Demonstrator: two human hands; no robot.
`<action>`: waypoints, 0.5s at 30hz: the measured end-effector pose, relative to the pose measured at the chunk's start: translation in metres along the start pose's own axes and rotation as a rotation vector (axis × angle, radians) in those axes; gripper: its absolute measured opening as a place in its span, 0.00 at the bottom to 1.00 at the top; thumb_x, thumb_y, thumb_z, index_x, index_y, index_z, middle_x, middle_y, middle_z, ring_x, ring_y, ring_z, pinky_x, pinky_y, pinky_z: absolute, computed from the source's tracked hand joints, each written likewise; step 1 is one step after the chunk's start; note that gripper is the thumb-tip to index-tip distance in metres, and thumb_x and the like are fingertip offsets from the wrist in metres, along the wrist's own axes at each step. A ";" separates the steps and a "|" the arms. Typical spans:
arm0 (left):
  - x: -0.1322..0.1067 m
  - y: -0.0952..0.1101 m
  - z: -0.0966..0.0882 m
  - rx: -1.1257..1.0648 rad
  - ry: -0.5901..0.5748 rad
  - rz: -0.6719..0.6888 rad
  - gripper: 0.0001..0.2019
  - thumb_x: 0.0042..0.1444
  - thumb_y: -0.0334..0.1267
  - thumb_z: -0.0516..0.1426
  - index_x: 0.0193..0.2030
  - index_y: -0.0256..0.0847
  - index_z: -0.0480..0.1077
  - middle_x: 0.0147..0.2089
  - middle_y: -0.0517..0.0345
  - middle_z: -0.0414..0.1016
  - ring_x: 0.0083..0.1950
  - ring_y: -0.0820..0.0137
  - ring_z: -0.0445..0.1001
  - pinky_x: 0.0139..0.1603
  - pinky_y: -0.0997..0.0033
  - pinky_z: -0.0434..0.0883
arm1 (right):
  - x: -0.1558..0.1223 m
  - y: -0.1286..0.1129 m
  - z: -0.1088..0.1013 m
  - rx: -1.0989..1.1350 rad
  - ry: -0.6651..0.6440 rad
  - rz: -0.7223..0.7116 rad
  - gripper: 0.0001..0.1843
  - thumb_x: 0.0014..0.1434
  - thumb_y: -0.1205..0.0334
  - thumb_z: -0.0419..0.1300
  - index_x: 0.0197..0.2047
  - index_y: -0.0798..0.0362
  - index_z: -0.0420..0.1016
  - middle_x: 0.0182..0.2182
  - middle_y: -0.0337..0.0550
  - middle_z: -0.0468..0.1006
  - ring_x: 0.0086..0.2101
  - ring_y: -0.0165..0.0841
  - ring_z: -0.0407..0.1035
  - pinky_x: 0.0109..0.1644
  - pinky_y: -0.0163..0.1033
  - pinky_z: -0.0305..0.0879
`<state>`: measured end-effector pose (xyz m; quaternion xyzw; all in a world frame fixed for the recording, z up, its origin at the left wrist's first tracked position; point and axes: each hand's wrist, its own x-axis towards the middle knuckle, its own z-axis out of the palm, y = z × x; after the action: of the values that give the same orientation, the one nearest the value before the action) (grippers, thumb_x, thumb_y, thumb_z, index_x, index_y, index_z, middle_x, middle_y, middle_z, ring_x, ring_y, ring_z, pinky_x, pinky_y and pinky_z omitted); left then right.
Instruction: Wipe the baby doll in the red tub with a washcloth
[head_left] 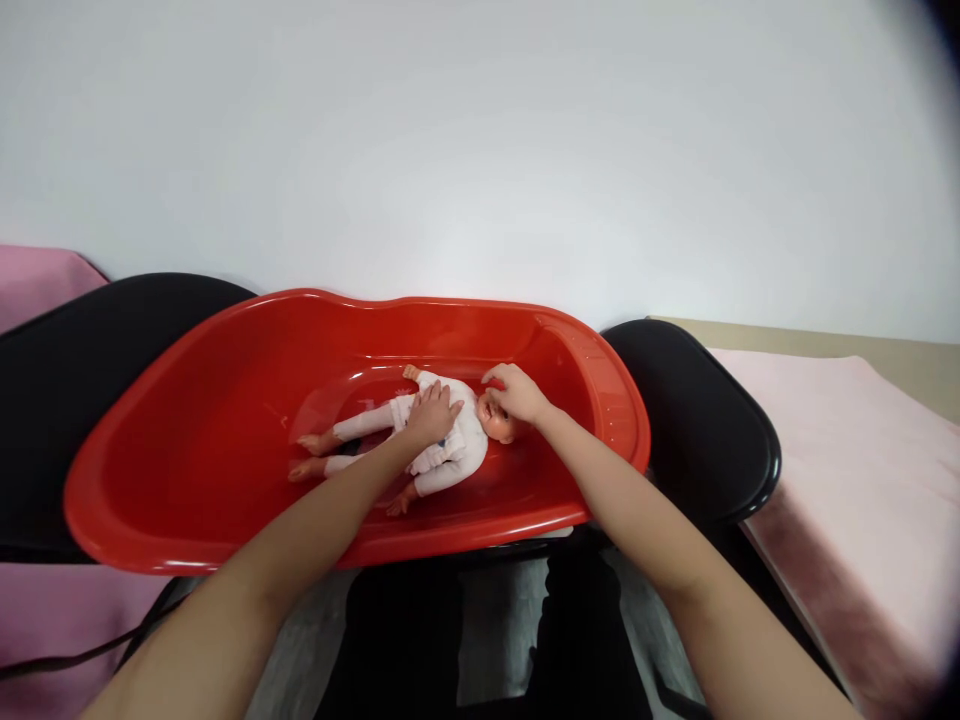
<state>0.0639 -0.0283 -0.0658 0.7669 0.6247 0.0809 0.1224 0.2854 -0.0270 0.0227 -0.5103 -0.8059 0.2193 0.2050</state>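
A baby doll (457, 455) in white clothes lies on its back inside a red plastic tub (187, 400), head to the right, bare feet to the left. My left hand (433, 412) rests flat on the doll's chest with fingers stretched out. My right hand (516, 393) sits on the doll's head, fingers curled over its face.
The tub rests across two black chair seats (705, 420). A pink cloth (862, 480) covers a surface at the right, and more pink fabric (37, 285) shows at the far left. A white wall stands behind. A dark cable (75, 658) runs at lower left.
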 end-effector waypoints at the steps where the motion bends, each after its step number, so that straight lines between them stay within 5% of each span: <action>1: -0.003 0.002 0.004 0.002 0.034 0.011 0.33 0.79 0.49 0.44 0.78 0.25 0.61 0.82 0.27 0.56 0.83 0.46 0.53 0.82 0.46 0.51 | -0.001 0.002 0.000 -0.077 -0.039 0.008 0.18 0.68 0.62 0.65 0.60 0.55 0.80 0.60 0.53 0.79 0.63 0.45 0.67 0.71 0.49 0.64; 4: -0.009 0.000 0.012 0.001 0.102 0.031 0.31 0.78 0.47 0.41 0.76 0.28 0.65 0.81 0.31 0.58 0.82 0.49 0.56 0.82 0.48 0.51 | -0.004 0.004 0.004 -0.252 -0.304 0.050 0.40 0.65 0.43 0.70 0.74 0.48 0.69 0.74 0.54 0.66 0.72 0.54 0.55 0.78 0.65 0.51; 6: -0.013 -0.007 0.014 -0.008 0.124 0.044 0.30 0.77 0.46 0.41 0.76 0.32 0.65 0.82 0.35 0.59 0.83 0.50 0.56 0.83 0.49 0.50 | -0.005 0.003 0.007 -0.337 -0.438 0.066 0.48 0.62 0.40 0.72 0.79 0.43 0.62 0.78 0.52 0.59 0.75 0.57 0.49 0.78 0.71 0.43; 15: -0.040 -0.060 0.003 -0.142 0.164 0.063 0.30 0.72 0.46 0.46 0.76 0.43 0.67 0.77 0.42 0.69 0.82 0.55 0.58 0.83 0.52 0.49 | -0.002 0.000 0.012 -0.360 -0.475 0.112 0.52 0.60 0.44 0.73 0.81 0.40 0.57 0.78 0.52 0.57 0.76 0.57 0.48 0.78 0.70 0.44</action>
<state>0.0005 -0.0563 -0.0847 0.7665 0.6009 0.1910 0.1223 0.2799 -0.0310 0.0131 -0.5167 -0.8277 0.1972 -0.0951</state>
